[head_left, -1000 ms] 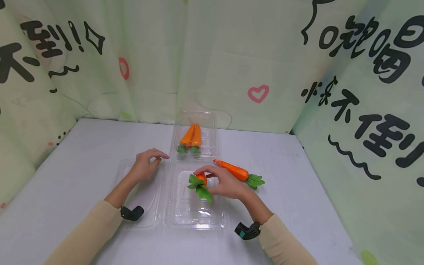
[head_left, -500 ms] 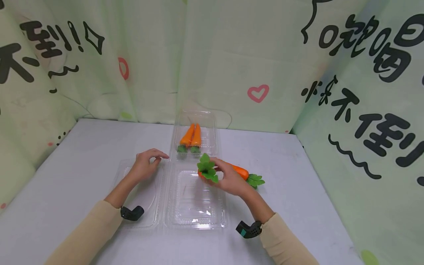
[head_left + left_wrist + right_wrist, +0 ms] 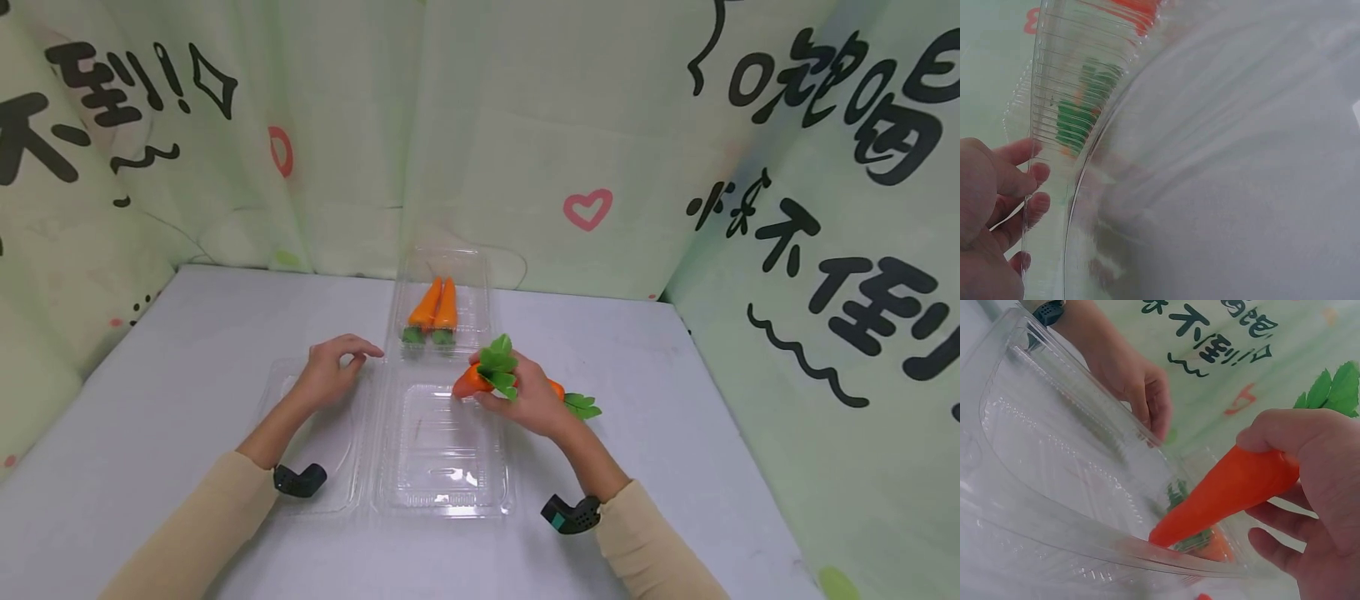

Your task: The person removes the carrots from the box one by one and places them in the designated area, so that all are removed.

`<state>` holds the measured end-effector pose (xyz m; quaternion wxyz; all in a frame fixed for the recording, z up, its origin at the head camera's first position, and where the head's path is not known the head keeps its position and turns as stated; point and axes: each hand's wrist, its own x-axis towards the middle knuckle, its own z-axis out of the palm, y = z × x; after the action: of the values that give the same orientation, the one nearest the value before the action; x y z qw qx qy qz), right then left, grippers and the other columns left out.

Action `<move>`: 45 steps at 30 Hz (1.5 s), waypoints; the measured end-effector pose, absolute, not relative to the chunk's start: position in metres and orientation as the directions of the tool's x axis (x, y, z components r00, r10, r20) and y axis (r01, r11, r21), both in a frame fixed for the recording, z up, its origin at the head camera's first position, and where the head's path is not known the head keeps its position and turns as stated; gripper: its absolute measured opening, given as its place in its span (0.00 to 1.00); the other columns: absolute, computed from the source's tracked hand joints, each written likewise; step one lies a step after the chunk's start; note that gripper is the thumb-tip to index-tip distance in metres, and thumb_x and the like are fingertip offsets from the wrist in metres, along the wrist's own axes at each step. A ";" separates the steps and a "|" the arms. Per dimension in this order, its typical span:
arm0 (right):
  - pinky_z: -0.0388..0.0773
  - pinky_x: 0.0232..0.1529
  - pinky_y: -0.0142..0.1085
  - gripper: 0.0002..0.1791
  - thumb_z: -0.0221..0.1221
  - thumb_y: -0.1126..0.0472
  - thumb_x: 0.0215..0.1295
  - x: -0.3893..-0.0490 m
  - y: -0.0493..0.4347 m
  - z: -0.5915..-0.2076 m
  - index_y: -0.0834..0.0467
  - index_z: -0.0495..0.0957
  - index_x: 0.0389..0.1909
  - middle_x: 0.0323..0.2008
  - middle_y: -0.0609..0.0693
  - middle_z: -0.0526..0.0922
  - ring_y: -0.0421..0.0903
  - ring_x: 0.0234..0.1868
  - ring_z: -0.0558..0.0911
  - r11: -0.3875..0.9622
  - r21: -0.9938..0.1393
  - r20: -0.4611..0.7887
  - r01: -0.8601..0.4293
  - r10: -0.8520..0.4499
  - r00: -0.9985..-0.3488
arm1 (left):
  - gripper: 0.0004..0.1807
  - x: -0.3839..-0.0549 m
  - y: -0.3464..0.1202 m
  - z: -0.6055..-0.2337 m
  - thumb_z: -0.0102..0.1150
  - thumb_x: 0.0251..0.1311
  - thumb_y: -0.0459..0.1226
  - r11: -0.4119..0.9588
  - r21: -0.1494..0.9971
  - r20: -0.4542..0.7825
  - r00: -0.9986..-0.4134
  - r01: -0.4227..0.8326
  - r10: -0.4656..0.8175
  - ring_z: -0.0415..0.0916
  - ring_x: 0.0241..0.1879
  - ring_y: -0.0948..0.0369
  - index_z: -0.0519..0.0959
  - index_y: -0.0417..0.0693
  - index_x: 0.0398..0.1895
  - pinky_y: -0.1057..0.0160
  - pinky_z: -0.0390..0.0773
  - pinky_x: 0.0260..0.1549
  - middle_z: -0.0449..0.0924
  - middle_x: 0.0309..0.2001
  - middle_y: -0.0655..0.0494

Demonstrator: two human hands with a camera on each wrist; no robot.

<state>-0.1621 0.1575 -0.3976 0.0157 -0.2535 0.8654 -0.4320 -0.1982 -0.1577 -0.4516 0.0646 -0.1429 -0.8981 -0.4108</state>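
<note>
My right hand (image 3: 536,404) holds an orange carrot (image 3: 470,382) with green leaves above the right side of an open clear plastic container (image 3: 442,467). In the right wrist view, the carrot (image 3: 1229,487) slants down from my thumb and fingers, its tip near the container's rim. My left hand (image 3: 330,375) pinches the upper edge of the container between its lid and base; the left wrist view shows the fingertips (image 3: 1038,203) on that edge. Another carrot (image 3: 557,389) lies right of the container, mostly hidden behind my right hand.
Behind the container stands a second clear container (image 3: 476,312) with two carrots (image 3: 435,308) inside. The open lid (image 3: 322,467) lies flat under my left forearm on the white table (image 3: 645,400). A printed curtain (image 3: 495,125) rises at the table's back and sides.
The right hand has lifted the carrot from over the container's middle, first upward and then to the right, turning it. The left hand has stayed where it was.
</note>
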 end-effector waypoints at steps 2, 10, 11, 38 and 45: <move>0.77 0.57 0.47 0.23 0.66 0.63 0.57 -0.162 0.159 -0.396 0.56 0.76 0.55 0.52 0.52 0.81 0.49 0.53 0.79 0.507 -0.755 0.184 -0.415 -0.444 -0.877 | 0.15 -0.199 -0.158 -0.451 0.52 0.64 0.25 0.623 0.717 0.234 -0.950 0.311 0.204 0.77 0.54 0.47 0.85 0.49 0.43 0.40 0.62 0.56 0.84 0.46 0.49; 0.78 0.55 0.44 0.20 0.66 0.63 0.57 -0.165 0.166 -0.392 0.57 0.77 0.52 0.51 0.53 0.82 0.49 0.50 0.79 0.540 -0.730 0.171 -0.419 -0.450 -0.877 | 0.15 -0.200 -0.159 -0.451 0.52 0.64 0.25 0.627 0.709 0.247 -0.946 0.324 0.209 0.77 0.53 0.48 0.85 0.48 0.43 0.39 0.63 0.56 0.85 0.45 0.49; 0.78 0.54 0.42 0.20 0.66 0.63 0.57 -0.166 0.167 -0.391 0.57 0.77 0.51 0.50 0.52 0.82 0.49 0.49 0.79 0.548 -0.720 0.173 -0.426 -0.453 -0.875 | 0.15 -0.200 -0.159 -0.451 0.52 0.64 0.25 0.627 0.709 0.248 -0.946 0.324 0.209 0.77 0.53 0.48 0.85 0.48 0.43 0.39 0.63 0.55 0.85 0.45 0.49; 0.78 0.44 0.37 0.17 0.67 0.60 0.55 -0.170 0.184 -0.377 0.56 0.78 0.46 0.44 0.52 0.83 0.48 0.41 0.77 0.700 -0.655 0.012 -0.285 -0.368 -0.930 | 0.16 -0.198 -0.158 -0.451 0.52 0.63 0.24 0.633 0.700 0.259 -0.943 0.332 0.208 0.78 0.51 0.48 0.86 0.49 0.42 0.41 0.64 0.54 0.85 0.44 0.50; 0.81 0.46 0.40 0.17 0.68 0.61 0.54 -0.169 0.181 -0.374 0.58 0.77 0.45 0.43 0.53 0.82 0.48 0.41 0.76 0.727 -0.627 0.006 -0.282 -0.357 -0.934 | 0.16 -0.200 -0.158 -0.453 0.51 0.63 0.25 0.639 0.702 0.240 -0.950 0.313 0.202 0.78 0.52 0.49 0.86 0.51 0.42 0.40 0.64 0.55 0.85 0.44 0.51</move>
<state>-0.1693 0.1808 -0.3739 0.0573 -0.1722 0.9274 -0.3272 -0.2001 -0.1583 -0.4530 0.0696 -0.1426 -0.9026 -0.4001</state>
